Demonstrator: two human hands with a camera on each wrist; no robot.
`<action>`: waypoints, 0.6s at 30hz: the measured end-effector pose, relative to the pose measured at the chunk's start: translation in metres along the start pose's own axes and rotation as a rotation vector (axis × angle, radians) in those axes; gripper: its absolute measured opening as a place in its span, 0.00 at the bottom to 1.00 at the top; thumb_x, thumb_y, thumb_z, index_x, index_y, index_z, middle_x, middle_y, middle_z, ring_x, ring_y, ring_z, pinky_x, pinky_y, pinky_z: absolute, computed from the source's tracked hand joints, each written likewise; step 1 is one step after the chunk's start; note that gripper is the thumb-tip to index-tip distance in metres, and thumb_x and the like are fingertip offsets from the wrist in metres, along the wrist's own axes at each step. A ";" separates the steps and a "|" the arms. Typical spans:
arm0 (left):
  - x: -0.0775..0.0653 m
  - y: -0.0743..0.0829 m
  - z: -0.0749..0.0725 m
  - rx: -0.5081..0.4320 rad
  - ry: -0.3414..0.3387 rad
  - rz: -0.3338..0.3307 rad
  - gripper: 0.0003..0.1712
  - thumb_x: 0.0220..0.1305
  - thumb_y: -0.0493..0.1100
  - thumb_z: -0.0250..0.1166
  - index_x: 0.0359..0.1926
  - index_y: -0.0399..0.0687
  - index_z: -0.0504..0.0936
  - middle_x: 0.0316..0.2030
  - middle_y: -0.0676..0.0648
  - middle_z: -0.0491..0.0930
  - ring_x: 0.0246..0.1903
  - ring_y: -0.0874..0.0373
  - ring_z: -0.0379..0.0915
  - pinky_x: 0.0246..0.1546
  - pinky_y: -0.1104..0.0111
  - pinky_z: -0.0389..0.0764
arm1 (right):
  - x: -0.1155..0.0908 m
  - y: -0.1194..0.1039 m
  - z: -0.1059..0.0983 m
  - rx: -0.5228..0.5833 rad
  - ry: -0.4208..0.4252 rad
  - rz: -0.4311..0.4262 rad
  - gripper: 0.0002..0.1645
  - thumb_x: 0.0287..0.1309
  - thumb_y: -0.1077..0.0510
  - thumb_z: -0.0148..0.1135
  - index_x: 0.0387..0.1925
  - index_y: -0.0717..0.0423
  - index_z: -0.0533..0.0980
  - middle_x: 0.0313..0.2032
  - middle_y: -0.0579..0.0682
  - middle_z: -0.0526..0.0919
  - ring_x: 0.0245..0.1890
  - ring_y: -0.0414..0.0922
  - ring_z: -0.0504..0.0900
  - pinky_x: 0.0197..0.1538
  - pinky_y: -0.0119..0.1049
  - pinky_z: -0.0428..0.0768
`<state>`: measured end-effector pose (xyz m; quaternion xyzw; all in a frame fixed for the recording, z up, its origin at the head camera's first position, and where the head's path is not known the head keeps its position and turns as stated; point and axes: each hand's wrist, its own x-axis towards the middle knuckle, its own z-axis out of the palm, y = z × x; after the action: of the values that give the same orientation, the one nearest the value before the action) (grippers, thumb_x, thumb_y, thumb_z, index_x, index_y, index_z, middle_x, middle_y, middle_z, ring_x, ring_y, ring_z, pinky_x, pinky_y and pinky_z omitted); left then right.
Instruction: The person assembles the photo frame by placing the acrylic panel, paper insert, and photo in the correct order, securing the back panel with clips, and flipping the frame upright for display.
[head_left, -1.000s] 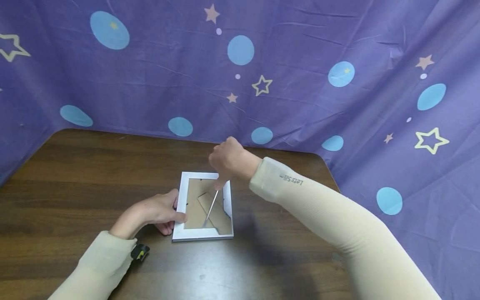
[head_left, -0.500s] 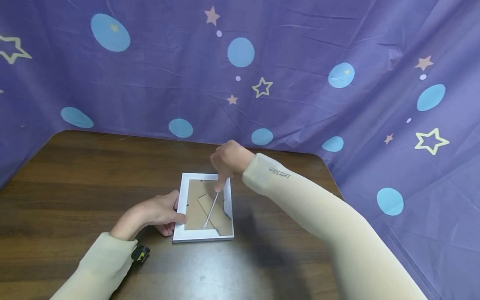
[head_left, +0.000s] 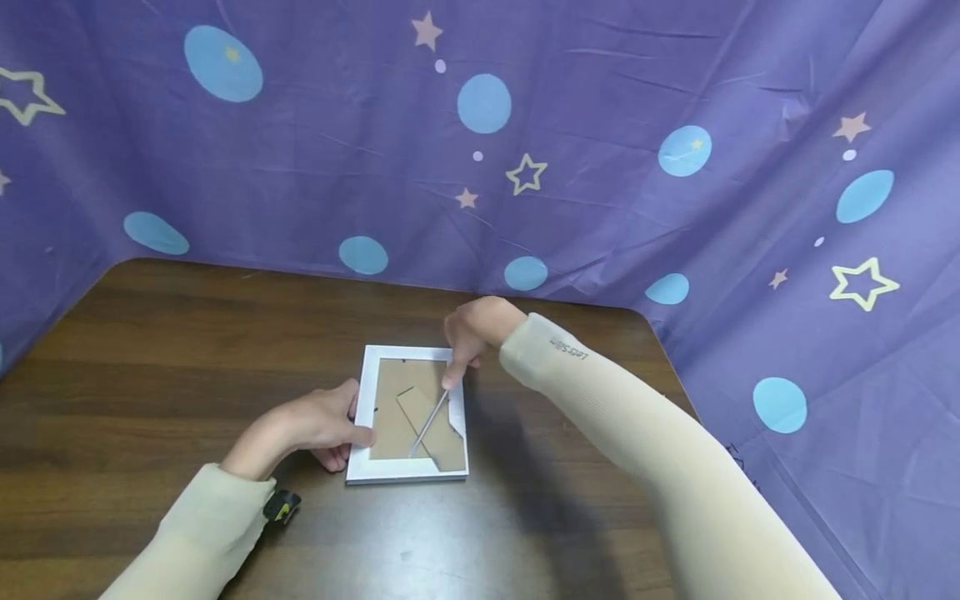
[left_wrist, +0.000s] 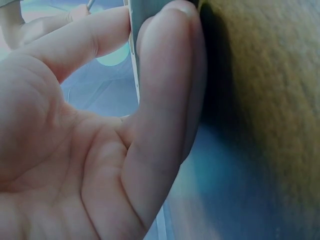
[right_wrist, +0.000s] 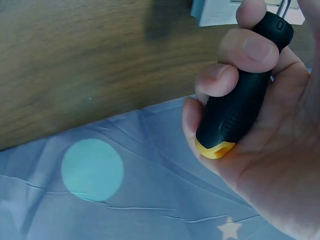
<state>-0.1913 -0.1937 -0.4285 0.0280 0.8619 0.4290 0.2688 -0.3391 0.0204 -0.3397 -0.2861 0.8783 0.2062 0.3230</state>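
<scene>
Purple cloth printed with blue dots and stars hangs behind the brown bench, following its far edge and rounded corners. Wide wood lies between the frame and the bench's left edge. More runs behind the frame up to the cloth, and in front of it towards the person. On the right, the pale right sleeve and its shadow take up part of the surface, and the right edge of the bench passes behind that forearm.

Back side up, the frame rests on the bench well apart from the far edge, its long axis running almost straight away from the person. Its white rim surrounds a brown board. The left hand has its grip pinching the left side of the rim, thumb on top and fingers along the outer side.

The right hand has its grip curled round the black handle of a screwdriver. Over the frame, the shaft slants down and back towards the person, a little to the left, its yellow butt aimed the other way. Its tip is near the rim's lower inner edge; contact cannot be told.
</scene>
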 end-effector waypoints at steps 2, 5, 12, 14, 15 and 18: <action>-0.001 0.000 0.000 -0.002 0.001 -0.002 0.24 0.65 0.38 0.73 0.50 0.36 0.66 0.25 0.39 0.80 0.19 0.54 0.80 0.21 0.64 0.89 | 0.003 0.003 0.003 0.037 -0.023 0.005 0.37 0.51 0.22 0.75 0.26 0.53 0.83 0.19 0.40 0.81 0.22 0.37 0.69 0.29 0.31 0.71; -0.001 0.000 0.000 -0.003 0.000 -0.003 0.24 0.66 0.38 0.73 0.50 0.37 0.65 0.24 0.39 0.80 0.19 0.54 0.80 0.21 0.64 0.89 | 0.004 0.007 0.009 0.051 -0.039 -0.001 0.40 0.51 0.20 0.73 0.25 0.53 0.82 0.25 0.44 0.84 0.22 0.38 0.67 0.28 0.32 0.69; -0.001 -0.001 -0.001 -0.017 -0.010 0.003 0.25 0.67 0.38 0.73 0.51 0.36 0.65 0.24 0.39 0.79 0.19 0.54 0.79 0.21 0.64 0.89 | -0.007 0.023 0.032 -0.052 0.044 -0.130 0.48 0.58 0.14 0.58 0.24 0.55 0.83 0.28 0.41 0.81 0.29 0.39 0.71 0.33 0.35 0.72; -0.001 -0.001 -0.001 -0.017 -0.009 0.003 0.25 0.67 0.38 0.73 0.51 0.36 0.65 0.24 0.39 0.79 0.19 0.54 0.79 0.20 0.64 0.89 | -0.011 0.026 0.040 -0.027 0.068 -0.141 0.48 0.59 0.15 0.57 0.29 0.56 0.85 0.26 0.39 0.79 0.30 0.39 0.72 0.34 0.35 0.72; -0.001 -0.001 -0.001 -0.019 -0.007 0.003 0.25 0.67 0.38 0.73 0.51 0.36 0.65 0.24 0.39 0.79 0.19 0.54 0.79 0.20 0.64 0.89 | -0.013 0.028 0.043 -0.013 0.080 -0.141 0.48 0.59 0.15 0.56 0.31 0.56 0.86 0.25 0.38 0.78 0.30 0.39 0.72 0.34 0.36 0.72; -0.001 0.000 -0.002 -0.021 -0.008 0.010 0.24 0.67 0.37 0.72 0.51 0.36 0.65 0.24 0.39 0.79 0.19 0.54 0.79 0.21 0.63 0.89 | -0.019 0.031 0.050 0.003 0.125 -0.143 0.45 0.60 0.15 0.56 0.29 0.52 0.86 0.24 0.38 0.80 0.31 0.39 0.75 0.35 0.36 0.74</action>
<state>-0.1912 -0.1953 -0.4270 0.0312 0.8561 0.4393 0.2705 -0.3244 0.0781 -0.3570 -0.3600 0.8743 0.1629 0.2820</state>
